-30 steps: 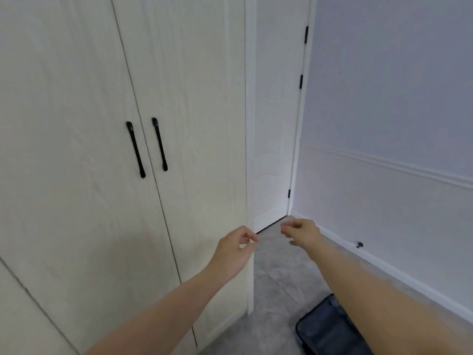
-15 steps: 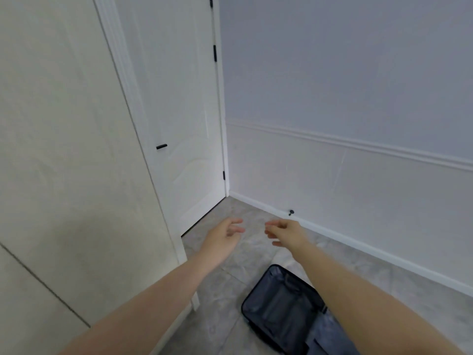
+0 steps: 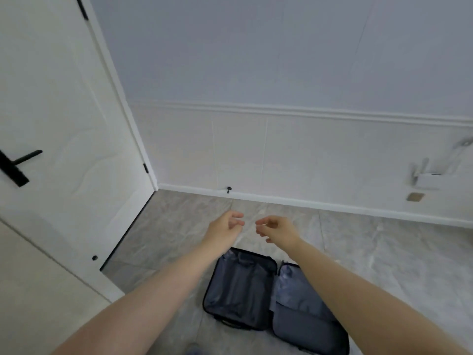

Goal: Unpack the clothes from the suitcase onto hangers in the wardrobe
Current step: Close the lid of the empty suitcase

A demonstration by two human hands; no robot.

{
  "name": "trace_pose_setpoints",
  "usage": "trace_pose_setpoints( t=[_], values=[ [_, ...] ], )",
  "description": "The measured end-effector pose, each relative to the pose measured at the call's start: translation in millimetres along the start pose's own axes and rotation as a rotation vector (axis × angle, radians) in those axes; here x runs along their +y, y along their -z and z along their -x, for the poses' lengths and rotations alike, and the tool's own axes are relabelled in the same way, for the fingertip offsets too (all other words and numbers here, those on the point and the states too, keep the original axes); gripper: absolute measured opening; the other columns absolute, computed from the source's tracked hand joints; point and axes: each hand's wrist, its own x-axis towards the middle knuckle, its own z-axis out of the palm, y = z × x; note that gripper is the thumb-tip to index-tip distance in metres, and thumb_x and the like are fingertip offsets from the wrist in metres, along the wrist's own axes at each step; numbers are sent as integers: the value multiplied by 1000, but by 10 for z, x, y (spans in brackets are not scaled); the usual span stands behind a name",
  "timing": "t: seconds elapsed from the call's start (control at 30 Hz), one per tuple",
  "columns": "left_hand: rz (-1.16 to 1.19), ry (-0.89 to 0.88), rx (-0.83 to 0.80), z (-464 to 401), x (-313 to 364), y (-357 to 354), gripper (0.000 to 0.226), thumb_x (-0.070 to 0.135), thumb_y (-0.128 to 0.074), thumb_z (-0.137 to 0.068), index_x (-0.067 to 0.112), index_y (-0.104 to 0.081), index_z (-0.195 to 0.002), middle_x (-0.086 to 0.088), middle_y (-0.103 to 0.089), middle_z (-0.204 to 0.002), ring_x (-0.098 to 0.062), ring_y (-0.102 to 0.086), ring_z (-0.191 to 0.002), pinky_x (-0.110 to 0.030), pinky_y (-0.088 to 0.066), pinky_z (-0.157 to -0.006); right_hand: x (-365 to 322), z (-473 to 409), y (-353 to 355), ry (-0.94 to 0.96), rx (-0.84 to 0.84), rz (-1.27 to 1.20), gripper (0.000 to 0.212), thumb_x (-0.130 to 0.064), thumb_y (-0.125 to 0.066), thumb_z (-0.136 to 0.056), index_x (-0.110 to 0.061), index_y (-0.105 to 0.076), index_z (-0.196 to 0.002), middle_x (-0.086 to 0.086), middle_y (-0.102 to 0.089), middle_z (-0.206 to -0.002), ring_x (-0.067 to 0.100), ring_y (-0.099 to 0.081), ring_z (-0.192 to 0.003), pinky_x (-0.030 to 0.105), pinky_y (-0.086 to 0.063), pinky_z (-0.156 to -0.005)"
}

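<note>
Head view looks down on one dark navy soft-lined suitcase (image 3: 271, 293) lying open flat on the grey marbled tile floor (image 3: 384, 252), its two halves side by side, the right half partly covered by the right forearm; whether clothes lie inside I cannot tell. Two bare arms reach forward over it. The left hand (image 3: 225, 228) and the right hand (image 3: 277, 230) hang in the air above the floor just past the suitcase's far edge, near each other but apart, fingers loosely curled and holding nothing. One white panelled door (image 3: 64, 149) stands at the left with one black lever handle (image 3: 20, 162). One small black doorstop (image 3: 229, 189) sits at the white skirting board (image 3: 320, 203)
</note>
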Motion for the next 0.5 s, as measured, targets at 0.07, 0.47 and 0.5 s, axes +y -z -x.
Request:
trace_pose_setpoints(
  t=[0.07,0.47,0.5],
  values=[
    [10,-13,-65,-228,-59,-24,29,9,-53,-91,29,-58,-110,12,-68,-102,-9,-62,-103,-21,-44,-88,55,-119,-1,-32,58,-11,17,-13,-69,-88,-12,-73,-105,8,-74,-92,16,-65,-82,27,-55,-71],
    [-74,73,-539,-1464,-743,-61,10,25,-59,-91,31,-61,-98,1,-69,-108,-14,-66,-98,-28,-50,-79,623,-353,-136,-323,500,76,50,-23,-69,-92,-25,-51,-139,0,-26,-154,21,-57,-117,31,-52,-91],
    [-77,88,-568,-1505,-787,-135,8,25,-60,-91,32,-61,-96,0,-70,-108,-14,-66,-97,-28,-49,-78,736,-316,-146,-358,522,85,52,-23,-69,-92,-24,-49,-140,2,-18,-159,23,-52,-124,33,-50,-96]
  ],
)
